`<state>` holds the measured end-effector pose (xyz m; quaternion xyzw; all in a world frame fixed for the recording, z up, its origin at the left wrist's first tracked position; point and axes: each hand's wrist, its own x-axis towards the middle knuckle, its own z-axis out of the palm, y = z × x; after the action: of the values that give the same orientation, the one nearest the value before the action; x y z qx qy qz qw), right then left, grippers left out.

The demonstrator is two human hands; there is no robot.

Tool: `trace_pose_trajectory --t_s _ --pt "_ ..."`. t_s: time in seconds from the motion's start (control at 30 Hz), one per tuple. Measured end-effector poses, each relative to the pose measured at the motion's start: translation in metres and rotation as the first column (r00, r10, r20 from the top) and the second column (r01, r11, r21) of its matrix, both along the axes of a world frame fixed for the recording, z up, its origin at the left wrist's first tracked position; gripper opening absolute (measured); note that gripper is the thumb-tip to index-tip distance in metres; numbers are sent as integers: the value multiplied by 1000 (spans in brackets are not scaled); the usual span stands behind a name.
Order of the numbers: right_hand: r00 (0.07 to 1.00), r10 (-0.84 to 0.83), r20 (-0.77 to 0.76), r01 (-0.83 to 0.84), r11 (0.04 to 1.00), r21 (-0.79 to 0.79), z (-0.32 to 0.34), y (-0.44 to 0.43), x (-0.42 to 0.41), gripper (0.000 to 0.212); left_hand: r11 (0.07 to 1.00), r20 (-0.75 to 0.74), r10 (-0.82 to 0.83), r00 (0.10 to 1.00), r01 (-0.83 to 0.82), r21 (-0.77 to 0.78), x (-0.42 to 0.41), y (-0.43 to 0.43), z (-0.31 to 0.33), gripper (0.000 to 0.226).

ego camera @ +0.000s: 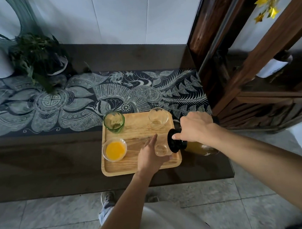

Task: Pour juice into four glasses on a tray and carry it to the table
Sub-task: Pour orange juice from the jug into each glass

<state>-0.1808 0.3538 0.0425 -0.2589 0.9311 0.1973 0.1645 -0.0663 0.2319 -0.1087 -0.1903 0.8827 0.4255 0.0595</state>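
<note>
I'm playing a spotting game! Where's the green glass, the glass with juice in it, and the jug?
green glass [119, 125], head view, on its green side wall.
glass with juice [115, 150], head view, on the orange juice in its middle.
jug [175, 146], head view, on its black lid.

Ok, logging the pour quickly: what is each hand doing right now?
Left hand: holds the near-right glass on the tray.
Right hand: grips the tilted juice jug.

Head camera looks steeply down onto the tray [140, 132], close.
</note>
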Motion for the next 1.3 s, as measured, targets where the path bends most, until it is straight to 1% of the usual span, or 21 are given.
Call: trace_pose_trajectory --t_s 0.37,0.63,0.83,1.1,1.3 --pt "1000 16 21 -18 997 72 6 -17 4 64 998 3 46 999 -46 42 1 1 1 111" --pt "999 43 -2 -43 995 92 8 -22 5 71 996 1 60 998 -60 58 3 2 5 111" --pt "999 47 23 -49 995 88 10 -21 4 63 995 -4 77 997 -76 63 5 2 10 109" --pt "999 47 6 -48 993 105 9 -24 6 64 997 14 70 997 -70 38 3 2 16 107" --pt "996 89 -17 -87 992 86 8 -29 11 66 998 44 62 997 -63 11 2 3 21 105"
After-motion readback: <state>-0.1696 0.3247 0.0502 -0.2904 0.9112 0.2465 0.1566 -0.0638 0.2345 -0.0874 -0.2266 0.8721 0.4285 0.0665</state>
